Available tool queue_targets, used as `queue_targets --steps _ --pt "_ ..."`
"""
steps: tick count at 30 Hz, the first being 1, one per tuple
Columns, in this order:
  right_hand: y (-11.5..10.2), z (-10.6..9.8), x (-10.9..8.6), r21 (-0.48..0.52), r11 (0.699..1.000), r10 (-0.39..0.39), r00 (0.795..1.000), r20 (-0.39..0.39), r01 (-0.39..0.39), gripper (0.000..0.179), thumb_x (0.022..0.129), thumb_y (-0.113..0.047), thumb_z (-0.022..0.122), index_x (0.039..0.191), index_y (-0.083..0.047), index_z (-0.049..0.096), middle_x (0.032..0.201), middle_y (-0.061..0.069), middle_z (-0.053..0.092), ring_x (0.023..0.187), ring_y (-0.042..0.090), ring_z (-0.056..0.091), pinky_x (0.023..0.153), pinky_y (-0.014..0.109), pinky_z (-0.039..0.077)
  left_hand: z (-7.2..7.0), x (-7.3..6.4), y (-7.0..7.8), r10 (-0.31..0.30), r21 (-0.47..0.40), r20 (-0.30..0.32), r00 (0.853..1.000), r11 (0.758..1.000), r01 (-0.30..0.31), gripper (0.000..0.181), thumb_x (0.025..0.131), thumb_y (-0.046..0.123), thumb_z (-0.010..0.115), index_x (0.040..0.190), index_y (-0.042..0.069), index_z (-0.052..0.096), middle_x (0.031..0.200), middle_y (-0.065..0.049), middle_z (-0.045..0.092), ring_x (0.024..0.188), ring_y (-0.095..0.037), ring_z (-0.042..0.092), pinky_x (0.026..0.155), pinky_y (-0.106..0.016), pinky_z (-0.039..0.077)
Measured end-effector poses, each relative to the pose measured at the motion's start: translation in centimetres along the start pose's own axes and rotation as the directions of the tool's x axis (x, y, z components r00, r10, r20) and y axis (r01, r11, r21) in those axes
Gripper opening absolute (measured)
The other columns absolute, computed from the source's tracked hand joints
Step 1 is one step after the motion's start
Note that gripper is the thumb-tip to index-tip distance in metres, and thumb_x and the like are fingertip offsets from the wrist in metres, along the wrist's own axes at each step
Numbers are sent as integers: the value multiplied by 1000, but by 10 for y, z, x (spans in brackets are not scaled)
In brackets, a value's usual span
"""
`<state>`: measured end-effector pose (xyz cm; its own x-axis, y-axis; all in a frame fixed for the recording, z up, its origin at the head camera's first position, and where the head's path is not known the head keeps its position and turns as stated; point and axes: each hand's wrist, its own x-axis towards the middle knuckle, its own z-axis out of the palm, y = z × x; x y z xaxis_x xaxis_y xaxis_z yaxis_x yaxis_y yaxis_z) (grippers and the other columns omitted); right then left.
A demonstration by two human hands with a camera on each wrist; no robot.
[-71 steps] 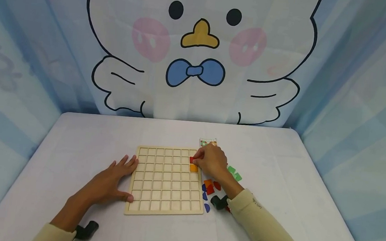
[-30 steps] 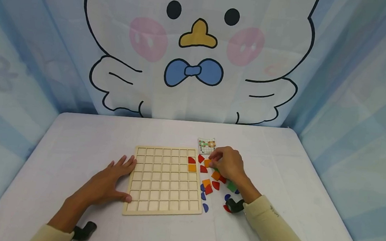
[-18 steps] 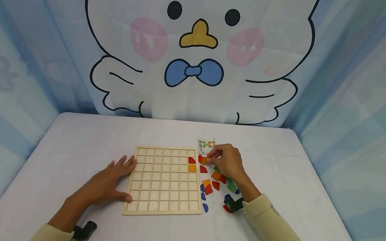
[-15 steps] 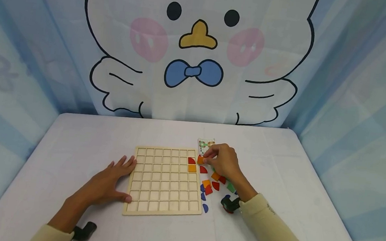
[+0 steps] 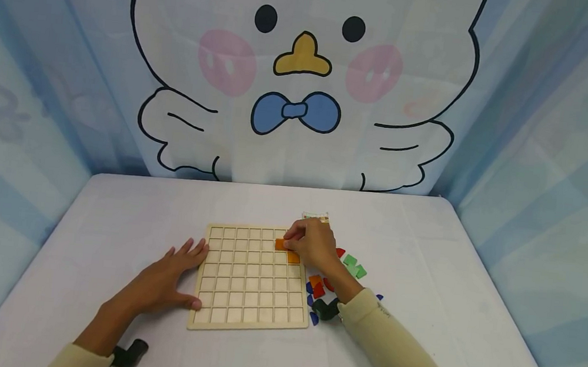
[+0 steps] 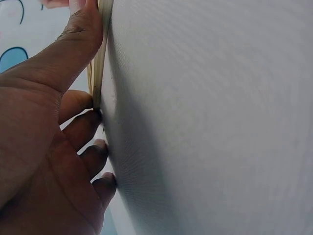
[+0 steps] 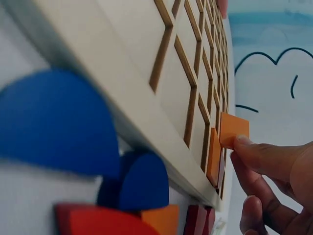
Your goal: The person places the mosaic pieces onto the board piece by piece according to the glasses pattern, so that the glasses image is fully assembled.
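Note:
A pale wooden grid board [image 5: 245,283] lies on the white table. My left hand [image 5: 163,280] rests along its left side, fingers spread and thumb on the lower part of the rim; the left wrist view shows the thumb [image 6: 80,41] and fingers at the board's edge. Thumb and fingers of my right hand [image 5: 314,244] pinch an orange square tile [image 7: 233,128] close over a cell near the board's upper right. Another orange tile [image 5: 293,258] sits in a cell just below. The red quarter-round piece in the cell above that is hidden by my right hand in the head view.
Loose pieces lie right of the board: green squares [image 5: 350,260], blue half-rounds [image 5: 314,318], a red piece [image 5: 319,290] and an orange square [image 5: 315,280]. A small pattern card [image 5: 317,216] lies behind my right hand, partly covered. A printed curtain stands behind the table.
My right hand picked up the orange tile from among the loose pieces and carried it left over the board's upper right. The left hand has stayed at the board's left edge.

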<state>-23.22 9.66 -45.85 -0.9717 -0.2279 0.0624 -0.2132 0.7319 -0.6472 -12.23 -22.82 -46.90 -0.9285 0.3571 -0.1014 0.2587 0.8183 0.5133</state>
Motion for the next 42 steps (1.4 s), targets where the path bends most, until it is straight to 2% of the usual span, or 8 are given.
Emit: queue_targets --steps 11,15,20,26,31,36,42 --pt "-6 9 0 -98 995 23 1000 -5 -23 6 91 -22 87 86 -23 84 79 -7 77 71 9 65 62 27 51 0 1 -1 -14 -13 12 1000 1000 14 125 69 50 94 166 5 31 175 -17 25 163 -46 19 131 -68 17" --pt "-5 9 -1 -100 994 32 999 -6 -33 5 90 -23 87 86 -23 84 80 -7 78 73 10 67 63 27 51 0 0 -1 -9 -23 10 1000 1000 9 124 69 50 94 166 5 31 175 -16 25 163 -46 19 131 -68 17" --pt "3 -1 -5 -63 996 55 998 -34 -57 3 91 -22 87 93 -20 85 83 -6 78 82 13 68 68 29 51 0 -1 -1 -6 -27 7 1000 1000 6 124 69 50 94 166 5 31 175 -16 25 163 -46 19 131 -68 17" --pt "17 -19 -7 -32 992 123 989 -77 -125 7 93 -18 84 99 -19 85 92 -1 79 93 20 69 78 36 56 0 0 -2 -10 -24 7 1000 1000 10 125 68 51 94 166 5 31 175 -16 25 163 -46 19 131 -68 17" --pt "27 -30 -9 -56 984 165 985 -51 -168 9 93 -19 83 102 -19 85 96 2 79 100 24 68 89 42 57 0 1 -2 -10 -19 8 1000 1000 11 125 69 51 94 166 5 31 175 -16 25 164 -46 19 131 -68 17" --pt "30 -28 -9 -70 983 169 985 -25 -170 11 92 -21 85 103 -20 84 92 0 76 90 21 65 82 38 55 0 1 -3 -19 -21 12 1000 1000 19 125 69 50 94 166 5 30 175 -16 25 164 -46 18 131 -68 17" --pt "29 -20 -10 -82 984 156 988 -8 -156 14 92 -22 86 105 -20 83 91 -2 76 92 19 66 85 38 55 0 1 -2 -16 -25 11 1000 1000 17 125 69 50 94 166 5 30 175 -16 25 164 -46 18 131 -68 17"
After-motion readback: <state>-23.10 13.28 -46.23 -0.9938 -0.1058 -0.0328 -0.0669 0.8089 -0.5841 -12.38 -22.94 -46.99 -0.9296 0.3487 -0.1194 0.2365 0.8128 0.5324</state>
